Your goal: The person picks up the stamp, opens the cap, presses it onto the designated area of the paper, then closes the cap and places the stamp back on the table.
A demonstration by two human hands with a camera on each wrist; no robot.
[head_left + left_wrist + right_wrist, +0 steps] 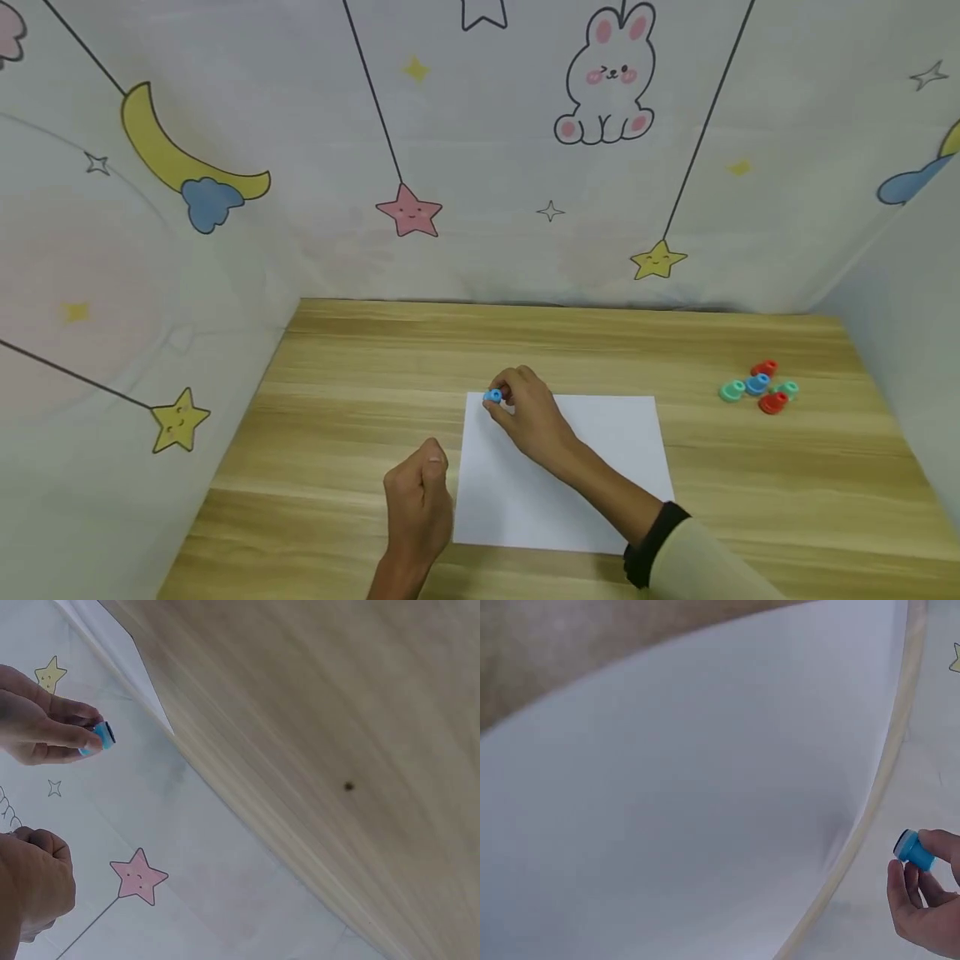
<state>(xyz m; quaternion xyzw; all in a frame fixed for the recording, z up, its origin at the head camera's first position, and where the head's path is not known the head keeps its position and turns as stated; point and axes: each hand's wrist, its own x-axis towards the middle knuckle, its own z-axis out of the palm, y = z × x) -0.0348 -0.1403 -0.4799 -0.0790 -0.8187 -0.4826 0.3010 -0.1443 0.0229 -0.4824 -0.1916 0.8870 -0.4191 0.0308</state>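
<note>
Between the thumb and fingers of my right hand (pixel 534 419) is a small blue toy stamp (pixel 492 396), pinched over the top left corner of a white sheet of paper (pixel 555 500). The right wrist view shows the dark face of this stamp (pixel 913 851) turned outward, tilted and apart from the sheet. My left hand (pixel 417 504) is curled into a fist beside the paper's left edge, thumb on top. Nothing shows in that fist (pixel 41 885) in the left wrist view either, though its inside is hidden.
Several more stamps stand grouped on the wooden table (pixel 337 400) at the right: a red stamp (pixel 773 403), a blue stamp (pixel 757 383) and a green stamp (pixel 732 391) among them. A printed cloth wall (pixel 487 267) rises behind the table and along both sides.
</note>
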